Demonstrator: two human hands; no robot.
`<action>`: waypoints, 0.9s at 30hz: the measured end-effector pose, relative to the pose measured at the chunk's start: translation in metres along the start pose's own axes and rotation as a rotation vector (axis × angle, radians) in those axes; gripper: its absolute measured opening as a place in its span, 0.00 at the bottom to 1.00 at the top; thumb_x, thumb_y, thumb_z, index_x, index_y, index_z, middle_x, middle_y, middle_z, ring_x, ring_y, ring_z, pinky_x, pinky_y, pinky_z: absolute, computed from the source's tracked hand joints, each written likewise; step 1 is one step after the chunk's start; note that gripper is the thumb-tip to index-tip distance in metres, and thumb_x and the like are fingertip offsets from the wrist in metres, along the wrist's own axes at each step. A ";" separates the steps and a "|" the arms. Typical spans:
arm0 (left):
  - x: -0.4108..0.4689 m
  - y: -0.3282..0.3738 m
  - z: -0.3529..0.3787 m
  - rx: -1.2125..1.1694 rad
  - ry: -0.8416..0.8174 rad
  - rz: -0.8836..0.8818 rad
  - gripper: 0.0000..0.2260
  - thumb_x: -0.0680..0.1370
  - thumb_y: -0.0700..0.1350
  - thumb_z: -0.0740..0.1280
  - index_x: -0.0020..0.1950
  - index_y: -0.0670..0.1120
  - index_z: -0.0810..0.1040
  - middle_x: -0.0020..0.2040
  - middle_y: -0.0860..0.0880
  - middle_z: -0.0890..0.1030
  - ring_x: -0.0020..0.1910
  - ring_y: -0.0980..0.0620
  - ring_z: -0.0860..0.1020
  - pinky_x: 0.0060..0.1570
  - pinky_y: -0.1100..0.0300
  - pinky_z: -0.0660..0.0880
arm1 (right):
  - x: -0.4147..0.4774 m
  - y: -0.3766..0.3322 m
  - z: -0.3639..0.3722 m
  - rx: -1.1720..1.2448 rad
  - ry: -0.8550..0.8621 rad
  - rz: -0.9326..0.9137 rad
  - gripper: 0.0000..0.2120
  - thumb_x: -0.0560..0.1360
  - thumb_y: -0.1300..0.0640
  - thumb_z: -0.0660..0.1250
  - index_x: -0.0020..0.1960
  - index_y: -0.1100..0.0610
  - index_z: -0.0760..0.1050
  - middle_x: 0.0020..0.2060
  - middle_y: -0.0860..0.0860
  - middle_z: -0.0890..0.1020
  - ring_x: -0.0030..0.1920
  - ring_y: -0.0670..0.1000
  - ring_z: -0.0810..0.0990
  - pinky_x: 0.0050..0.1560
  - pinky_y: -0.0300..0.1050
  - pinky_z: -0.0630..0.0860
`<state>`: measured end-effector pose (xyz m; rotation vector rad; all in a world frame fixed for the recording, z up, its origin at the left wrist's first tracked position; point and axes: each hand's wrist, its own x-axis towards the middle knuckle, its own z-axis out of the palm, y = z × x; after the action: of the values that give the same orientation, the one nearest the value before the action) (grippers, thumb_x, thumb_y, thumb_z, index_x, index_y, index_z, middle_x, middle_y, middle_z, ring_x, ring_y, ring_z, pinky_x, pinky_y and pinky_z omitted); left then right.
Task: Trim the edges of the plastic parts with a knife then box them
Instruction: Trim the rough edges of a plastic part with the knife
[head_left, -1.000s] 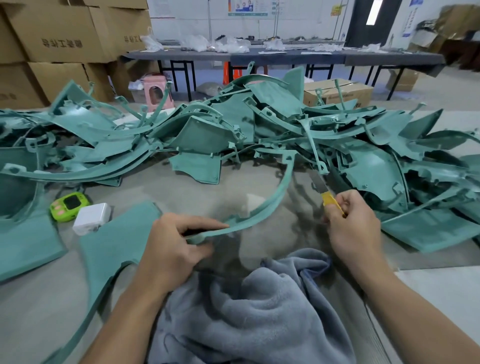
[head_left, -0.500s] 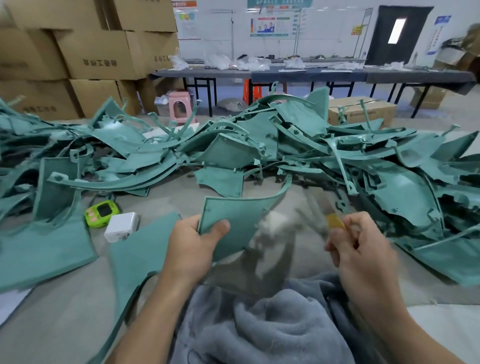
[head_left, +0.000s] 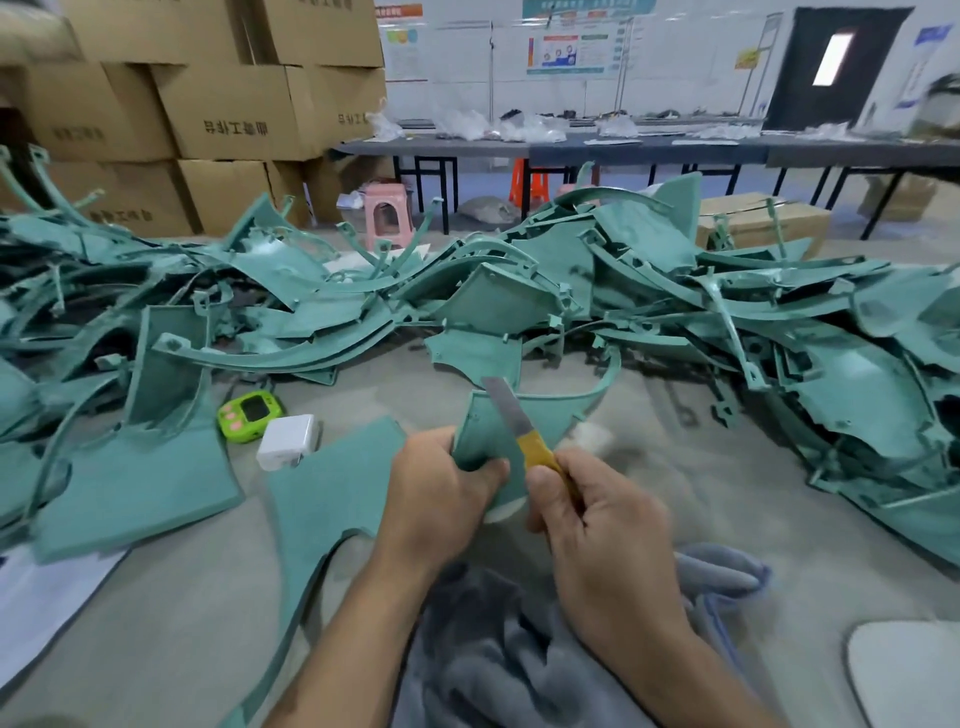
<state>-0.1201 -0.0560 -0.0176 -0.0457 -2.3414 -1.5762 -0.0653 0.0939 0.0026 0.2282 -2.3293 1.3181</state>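
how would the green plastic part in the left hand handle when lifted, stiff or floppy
Probably fairly stiff: the plastic part holds its panel shape while the left hand grips just its lower edge. Likely light for its size, since one hand carries it. Its thin curved strip may flex more.

a factory workshop: stacked cardboard boxes (head_left: 234, 109), heaped green plastic parts (head_left: 649, 291), long worktables (head_left: 649, 148).
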 end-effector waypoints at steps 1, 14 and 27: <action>-0.002 0.000 0.002 0.014 0.003 0.029 0.14 0.70 0.42 0.75 0.30 0.49 0.73 0.23 0.58 0.67 0.23 0.60 0.61 0.23 0.65 0.61 | 0.000 0.001 0.000 0.008 0.010 -0.010 0.16 0.80 0.47 0.65 0.36 0.52 0.73 0.30 0.47 0.78 0.34 0.50 0.75 0.33 0.38 0.68; -0.011 0.007 0.010 0.189 0.103 0.165 0.10 0.70 0.48 0.71 0.33 0.43 0.78 0.29 0.50 0.78 0.26 0.54 0.71 0.26 0.58 0.69 | 0.013 0.032 -0.040 -0.074 0.178 0.135 0.18 0.82 0.52 0.64 0.33 0.52 0.74 0.25 0.46 0.75 0.28 0.47 0.72 0.28 0.36 0.65; -0.017 0.011 0.011 0.190 0.067 0.260 0.03 0.71 0.48 0.70 0.43 0.55 0.80 0.32 0.60 0.80 0.28 0.57 0.76 0.25 0.63 0.71 | 0.024 0.041 -0.057 0.241 0.087 0.144 0.12 0.74 0.54 0.68 0.34 0.58 0.78 0.22 0.50 0.69 0.25 0.48 0.65 0.24 0.44 0.60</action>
<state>-0.1041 -0.0393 -0.0158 -0.2396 -2.3138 -1.2116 -0.0837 0.1655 0.0073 0.0773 -2.1466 1.6466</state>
